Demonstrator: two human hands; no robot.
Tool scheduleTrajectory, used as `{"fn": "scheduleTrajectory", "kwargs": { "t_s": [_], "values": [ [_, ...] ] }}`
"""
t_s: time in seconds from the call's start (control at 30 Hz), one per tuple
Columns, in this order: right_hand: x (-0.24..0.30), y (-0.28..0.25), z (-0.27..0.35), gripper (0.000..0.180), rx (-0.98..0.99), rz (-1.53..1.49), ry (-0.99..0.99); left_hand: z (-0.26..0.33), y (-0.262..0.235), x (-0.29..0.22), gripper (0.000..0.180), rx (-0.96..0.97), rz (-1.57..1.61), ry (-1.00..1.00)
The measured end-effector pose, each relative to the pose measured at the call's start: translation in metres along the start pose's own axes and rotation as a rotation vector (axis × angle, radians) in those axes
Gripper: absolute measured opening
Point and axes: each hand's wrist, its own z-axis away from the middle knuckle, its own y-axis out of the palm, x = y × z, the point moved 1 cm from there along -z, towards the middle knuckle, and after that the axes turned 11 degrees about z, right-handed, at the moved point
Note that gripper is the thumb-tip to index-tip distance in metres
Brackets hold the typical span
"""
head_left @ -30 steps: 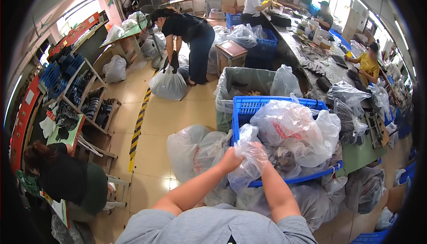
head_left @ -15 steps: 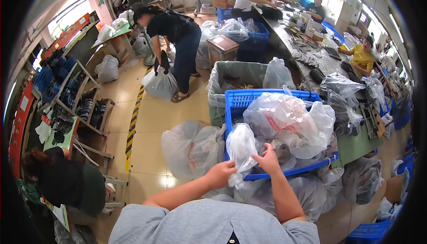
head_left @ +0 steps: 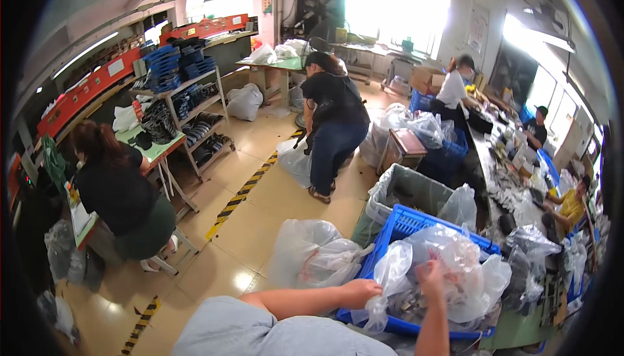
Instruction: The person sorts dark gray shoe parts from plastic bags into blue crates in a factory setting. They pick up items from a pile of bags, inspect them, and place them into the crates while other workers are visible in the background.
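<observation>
My left hand (head_left: pixel 362 293) is closed on the gathered end of a small, clear plastic bag (head_left: pixel 392 267) at the left side of a blue plastic crate (head_left: pixel 408 221). Just right of that bag, my right hand (head_left: pixel 431 278) is raised over the crate with its fingers extended and nothing visible in them. Larger translucent bags (head_left: pixel 478 278) with red print fill the crate behind it. Whatever the small bag contains cannot be made out.
Full plastic bags (head_left: pixel 315 252) lie on the floor left of the crate. A lined bin (head_left: pixel 416 184) stands behind it. A person in black (head_left: pixel 335 119) bends over a white sack; another (head_left: pixel 120 193) sits at a green table. Other people work along a long bench (head_left: pixel 494 180) at right.
The view has swung left and up, so the crate and my hands appear further right and lower. My left hand keeps its grip on the bag; my right hand has come away from it.
</observation>
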Motion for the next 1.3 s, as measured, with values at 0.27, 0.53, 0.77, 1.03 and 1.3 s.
{"fn": "scheduleTrajectory", "kwargs": {
  "t_s": [0.27,0.53,0.77,1.03,1.3],
  "values": [
    [0.009,0.006,-0.002,0.011,0.200,0.297,-0.012,0.006,0.004,-0.024,0.031,-0.013,0.032,-0.033],
    [0.027,-0.072,0.017,0.017,0.174,-0.254,0.012,-0.025,-0.004,-0.037,0.035,-0.183,0.181,-0.189],
    [-0.045,-0.044,0.045,0.106,0.366,-0.509,-0.121,-0.053,-0.005,-0.072,0.027,-0.070,0.257,0.275],
    [-0.042,0.015,0.021,0.008,0.440,-1.152,0.187,-0.060,-0.019,-0.044,0.017,-0.556,0.505,0.073],
    [-0.048,0.027,0.009,0.024,0.189,-1.509,0.193,-0.117,0.001,-0.030,0.031,-0.592,0.134,0.158]
  ]
}}
